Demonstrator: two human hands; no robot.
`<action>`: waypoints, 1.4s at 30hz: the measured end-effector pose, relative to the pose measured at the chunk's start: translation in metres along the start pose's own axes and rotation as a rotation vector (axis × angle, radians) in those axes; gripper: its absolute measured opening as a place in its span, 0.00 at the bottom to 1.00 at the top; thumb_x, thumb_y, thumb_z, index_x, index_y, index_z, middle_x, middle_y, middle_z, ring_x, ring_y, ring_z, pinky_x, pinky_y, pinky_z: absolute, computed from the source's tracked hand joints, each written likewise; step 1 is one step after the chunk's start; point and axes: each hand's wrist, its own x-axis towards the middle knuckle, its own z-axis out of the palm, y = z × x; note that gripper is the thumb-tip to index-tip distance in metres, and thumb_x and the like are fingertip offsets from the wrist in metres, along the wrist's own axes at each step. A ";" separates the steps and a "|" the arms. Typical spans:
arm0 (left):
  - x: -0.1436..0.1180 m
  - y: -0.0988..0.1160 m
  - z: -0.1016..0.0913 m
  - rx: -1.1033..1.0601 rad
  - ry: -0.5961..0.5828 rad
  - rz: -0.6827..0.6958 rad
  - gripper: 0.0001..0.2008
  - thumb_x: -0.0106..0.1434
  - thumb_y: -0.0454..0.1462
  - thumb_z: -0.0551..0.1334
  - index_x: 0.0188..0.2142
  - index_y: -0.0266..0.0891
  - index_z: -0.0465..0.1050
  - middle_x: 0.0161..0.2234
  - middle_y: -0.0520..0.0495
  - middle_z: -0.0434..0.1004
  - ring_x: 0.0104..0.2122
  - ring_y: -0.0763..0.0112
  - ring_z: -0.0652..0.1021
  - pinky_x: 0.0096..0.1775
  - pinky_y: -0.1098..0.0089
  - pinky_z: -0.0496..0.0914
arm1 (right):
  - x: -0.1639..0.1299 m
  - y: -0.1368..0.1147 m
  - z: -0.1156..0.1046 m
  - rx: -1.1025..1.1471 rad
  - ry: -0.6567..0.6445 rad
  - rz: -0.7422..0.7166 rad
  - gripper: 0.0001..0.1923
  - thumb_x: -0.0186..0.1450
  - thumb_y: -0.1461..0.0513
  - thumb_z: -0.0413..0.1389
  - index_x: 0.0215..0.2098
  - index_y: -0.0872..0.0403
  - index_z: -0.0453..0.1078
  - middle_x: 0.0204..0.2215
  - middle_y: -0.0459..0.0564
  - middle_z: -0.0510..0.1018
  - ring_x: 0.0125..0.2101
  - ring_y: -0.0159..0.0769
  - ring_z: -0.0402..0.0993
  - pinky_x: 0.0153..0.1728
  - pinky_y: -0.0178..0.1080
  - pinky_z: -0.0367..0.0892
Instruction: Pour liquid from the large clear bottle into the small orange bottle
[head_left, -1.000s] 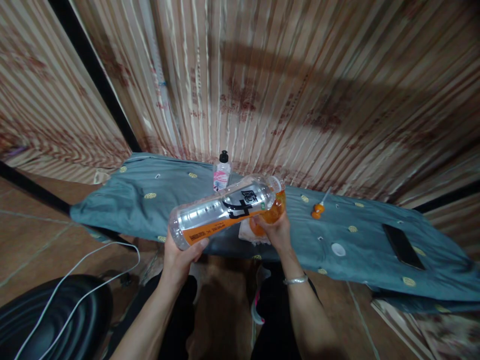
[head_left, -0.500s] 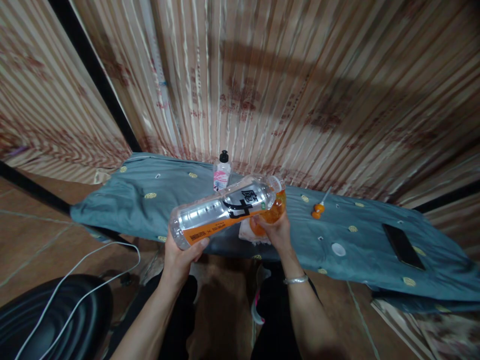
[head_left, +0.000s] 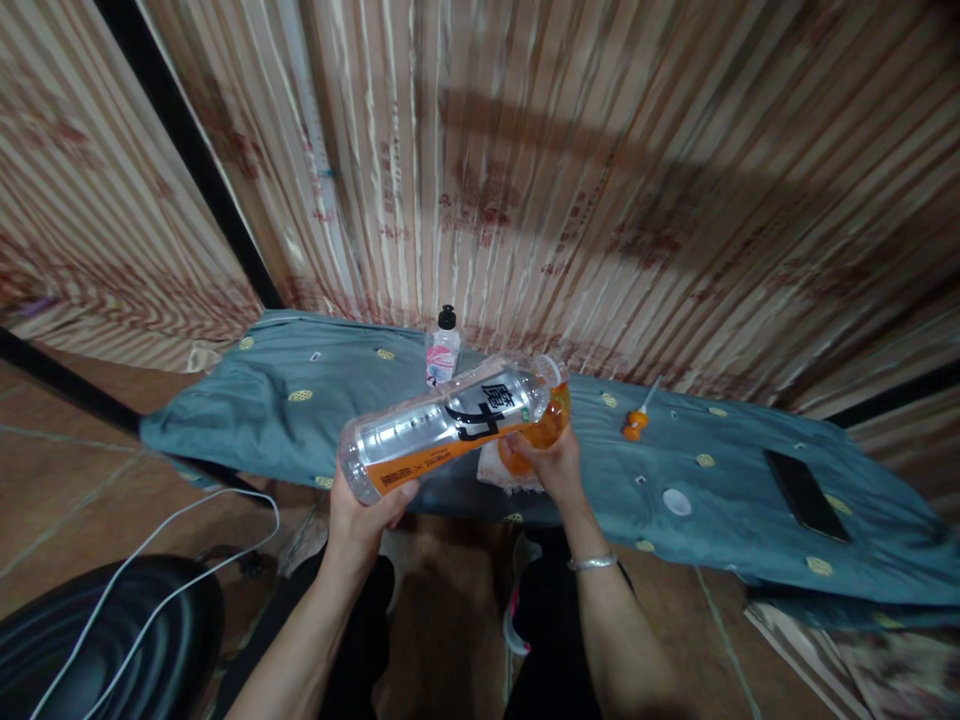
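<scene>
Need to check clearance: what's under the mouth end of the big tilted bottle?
The bottle is tipped over an orange container gripped by the right hand. A pale cloth lies below on the blue-covered table. The bottle hides the container's opening.

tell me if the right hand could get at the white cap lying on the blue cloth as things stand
Probably not at once: the right hand is closed on an orange vessel at the tilted bottle. The white cap lies uncovered on the blue cloth just right of it, with nothing between.
</scene>
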 end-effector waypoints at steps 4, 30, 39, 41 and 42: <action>-0.001 0.001 0.001 0.010 0.022 -0.001 0.42 0.46 0.43 0.77 0.58 0.43 0.62 0.34 0.51 0.75 0.17 0.84 0.61 0.15 0.78 0.54 | 0.000 -0.004 0.000 0.026 -0.010 -0.003 0.39 0.49 0.53 0.71 0.55 0.54 0.66 0.50 0.58 0.82 0.48 0.49 0.81 0.53 0.49 0.74; -0.002 0.007 0.007 -0.008 0.023 -0.015 0.42 0.46 0.43 0.77 0.58 0.44 0.62 0.34 0.53 0.74 0.16 0.84 0.60 0.15 0.77 0.53 | 0.001 -0.008 0.001 0.061 -0.002 -0.029 0.35 0.49 0.55 0.70 0.52 0.52 0.67 0.48 0.56 0.83 0.46 0.48 0.82 0.51 0.50 0.77; -0.004 0.009 0.008 0.027 0.037 -0.007 0.43 0.46 0.45 0.77 0.58 0.43 0.60 0.34 0.53 0.74 0.16 0.85 0.59 0.15 0.78 0.54 | 0.001 -0.009 0.001 0.098 -0.022 -0.027 0.36 0.49 0.55 0.70 0.53 0.52 0.66 0.48 0.55 0.83 0.48 0.48 0.81 0.52 0.49 0.76; -0.005 0.008 0.008 0.038 0.061 -0.009 0.44 0.45 0.45 0.77 0.59 0.43 0.61 0.35 0.52 0.75 0.16 0.85 0.59 0.15 0.78 0.54 | 0.002 -0.009 0.001 0.080 -0.023 -0.022 0.37 0.49 0.54 0.70 0.54 0.52 0.66 0.49 0.56 0.82 0.48 0.48 0.81 0.52 0.49 0.76; -0.005 0.008 0.007 0.046 0.073 -0.011 0.44 0.45 0.45 0.78 0.59 0.43 0.62 0.36 0.52 0.75 0.16 0.85 0.60 0.15 0.78 0.53 | 0.002 -0.009 0.000 0.060 -0.021 -0.017 0.37 0.49 0.54 0.70 0.54 0.52 0.66 0.49 0.56 0.82 0.48 0.48 0.81 0.52 0.49 0.76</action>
